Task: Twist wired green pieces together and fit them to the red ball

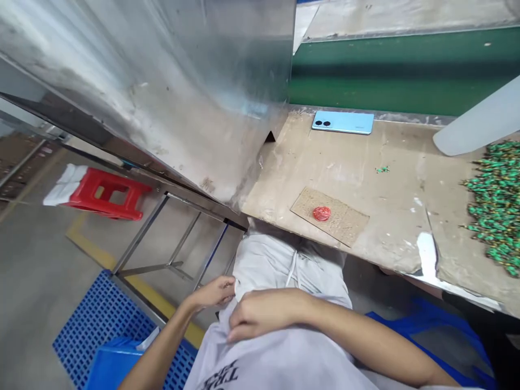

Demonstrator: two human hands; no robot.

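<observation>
While the left hand point(213, 292) and right hand point(262, 315) pinch a white T-shirt point(276, 360) side by side, a cardboard-topped bench edge point(325, 238) runs just past them, open floor point(49, 271) lies left, and a green pile point(498, 206) is cut off at right, too small to identify.

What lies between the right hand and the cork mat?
Head view: pale drawstring trousers, then the cardboard-topped bench edge, separate the right hand from the cork mat.

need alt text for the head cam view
A person's left hand and right hand pinch their white T-shirt below a cardboard-covered bench. On it lie a pale blue smartphone and a heap of small green parts.
</observation>
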